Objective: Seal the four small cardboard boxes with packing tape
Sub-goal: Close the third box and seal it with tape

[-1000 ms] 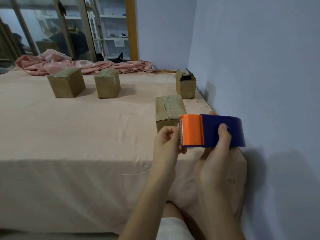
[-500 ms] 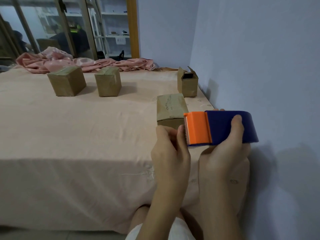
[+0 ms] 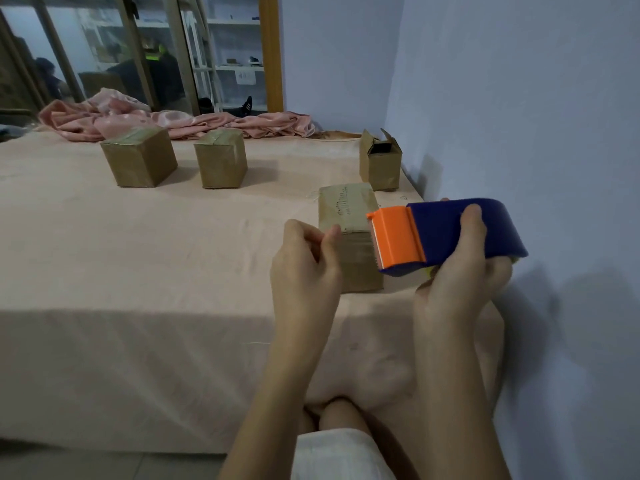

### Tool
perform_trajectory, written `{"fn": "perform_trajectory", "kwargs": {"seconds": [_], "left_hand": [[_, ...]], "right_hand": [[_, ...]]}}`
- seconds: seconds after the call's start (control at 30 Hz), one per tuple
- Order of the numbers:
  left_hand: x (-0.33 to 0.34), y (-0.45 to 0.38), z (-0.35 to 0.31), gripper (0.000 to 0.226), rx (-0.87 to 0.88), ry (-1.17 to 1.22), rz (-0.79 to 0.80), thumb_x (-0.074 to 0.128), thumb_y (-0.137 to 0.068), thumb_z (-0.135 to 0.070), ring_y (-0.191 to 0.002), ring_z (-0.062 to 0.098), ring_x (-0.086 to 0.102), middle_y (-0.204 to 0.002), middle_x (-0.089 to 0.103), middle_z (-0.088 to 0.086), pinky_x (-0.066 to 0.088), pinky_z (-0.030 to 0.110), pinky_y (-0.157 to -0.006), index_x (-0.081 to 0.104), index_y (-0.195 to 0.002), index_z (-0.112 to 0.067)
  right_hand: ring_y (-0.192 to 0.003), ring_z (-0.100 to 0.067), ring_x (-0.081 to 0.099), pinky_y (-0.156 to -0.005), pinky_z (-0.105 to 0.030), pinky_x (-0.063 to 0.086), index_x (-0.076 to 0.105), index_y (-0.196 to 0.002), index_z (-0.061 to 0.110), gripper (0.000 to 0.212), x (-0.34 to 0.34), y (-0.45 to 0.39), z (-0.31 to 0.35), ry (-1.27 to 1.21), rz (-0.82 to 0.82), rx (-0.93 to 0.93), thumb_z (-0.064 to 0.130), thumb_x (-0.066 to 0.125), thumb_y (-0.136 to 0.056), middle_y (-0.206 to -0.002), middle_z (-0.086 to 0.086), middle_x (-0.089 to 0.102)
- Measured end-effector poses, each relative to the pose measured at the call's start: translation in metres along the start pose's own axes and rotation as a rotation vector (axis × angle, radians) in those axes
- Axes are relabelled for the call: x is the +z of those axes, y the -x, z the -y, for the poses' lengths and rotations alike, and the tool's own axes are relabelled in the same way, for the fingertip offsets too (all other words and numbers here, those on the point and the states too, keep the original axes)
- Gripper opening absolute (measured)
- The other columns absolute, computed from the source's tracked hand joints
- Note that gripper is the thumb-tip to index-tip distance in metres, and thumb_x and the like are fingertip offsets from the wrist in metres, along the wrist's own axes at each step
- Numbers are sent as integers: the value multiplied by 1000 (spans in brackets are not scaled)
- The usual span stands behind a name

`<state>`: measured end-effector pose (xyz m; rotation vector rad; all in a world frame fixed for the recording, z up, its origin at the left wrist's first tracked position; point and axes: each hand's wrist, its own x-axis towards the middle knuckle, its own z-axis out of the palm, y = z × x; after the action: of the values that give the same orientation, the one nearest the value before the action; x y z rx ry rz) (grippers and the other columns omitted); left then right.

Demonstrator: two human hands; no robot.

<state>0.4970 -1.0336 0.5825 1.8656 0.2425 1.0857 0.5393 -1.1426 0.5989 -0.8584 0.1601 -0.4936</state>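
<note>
My right hand [image 3: 460, 289] grips a blue tape dispenser [image 3: 460, 230] with an orange cutter head, held in the air just right of the nearest cardboard box [image 3: 346, 206]. My left hand [image 3: 304, 268] pinches what looks like the end of clear tape, a short way left of the cutter and in front of that box. Behind it, by the wall, stands a box with its flaps open [image 3: 379, 164]. Two closed boxes, one at the left [image 3: 138, 157] and one at the middle [image 3: 220, 159], stand at the back.
The boxes rest on a table under a peach cloth [image 3: 138, 254] whose front edge hangs down towards me. A crumpled pink blanket [image 3: 173, 121] lies along the far edge. A blue wall [image 3: 519, 116] bounds the right side closely. Glass doors stand behind.
My left hand has moved left, away from the cutter head, opening a gap between hand and dispenser. Both hands and the dispenser sit slightly higher against the near box.
</note>
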Motion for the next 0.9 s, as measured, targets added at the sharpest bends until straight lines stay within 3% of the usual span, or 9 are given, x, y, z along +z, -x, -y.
{"fn": "perform_trajectory", "kwargs": {"seconds": [0.1, 0.17, 0.27, 0.4, 0.6, 0.73, 0.8, 0.9], "left_hand": [[-8, 3, -3, 22, 66, -60, -47, 55, -93, -27, -56, 3, 50, -58, 47, -12, 39, 20, -48, 43, -77, -19], [-21, 0, 2, 23, 80, -86, -97, 56, -93, -27, -58, 6, 54, -57, 51, -10, 40, 15, -48, 42, -76, -22], [-32, -18, 9, 24, -35, -66, -14, 56, -92, -33, -54, 3, 56, -58, 57, -7, 41, 10, -49, 42, -74, -27], [-27, -44, 21, 28, -221, 32, 109, 56, -91, -39, -45, 1, 55, -56, 65, -6, 40, 11, -44, 53, -77, -15], [-18, -48, 39, 34, -252, 79, 121, 58, -90, -36, -41, 2, 50, -55, 67, -8, 40, 14, -46, 54, -73, -8], [-12, -50, 45, 33, -257, 56, 110, 58, -91, -36, -40, 1, 48, -55, 66, -9, 40, 27, -53, 53, -73, -9], [-11, -51, 47, 32, -256, 41, 113, 58, -91, -37, -41, -1, 47, -55, 66, -10, 40, 30, -55, 52, -72, -11], [-8, -53, 51, 32, -251, 22, 111, 58, -91, -37, -41, -2, 48, -54, 65, -12, 39, 30, -56, 51, -70, -13]], "right_hand": [[-73, -10, 70, -56, -20, 52, 44, -114, 17, 36, 5, -8, 9, -19, -20, -31, 23, 65, -85, -90, 2, 68], [-74, -11, 70, -58, -20, 52, 42, -110, 20, 34, 5, -17, 16, -10, -24, -120, 21, 65, -85, -94, 0, 67], [-83, -7, 68, -62, -18, 52, 40, -105, 27, 32, 14, -22, 22, 95, 98, -277, 21, 64, -85, -99, 5, 64], [-95, 7, 59, -69, -12, 50, 31, -129, 11, 52, 29, -21, 21, 251, 206, -494, 16, 63, -88, -110, 12, 52], [-93, 26, 48, -69, -3, 45, 30, -108, 25, 40, 34, -19, 9, 439, 265, -620, 15, 63, -88, -101, 27, 40], [-93, 10, 54, -69, -9, 49, 28, -119, 22, 49, 40, -20, 4, 572, 270, -662, 24, 64, -87, -104, 30, 39], [-91, -2, 54, -69, -11, 49, 28, -129, 16, 57, 42, -21, 4, 626, 276, -666, 26, 64, -87, -112, 22, 40], [-93, -7, 51, -66, -9, 47, 28, -136, 8, 64, 44, -23, 4, 697, 283, -666, 29, 64, -86, -119, 9, 45]]}}
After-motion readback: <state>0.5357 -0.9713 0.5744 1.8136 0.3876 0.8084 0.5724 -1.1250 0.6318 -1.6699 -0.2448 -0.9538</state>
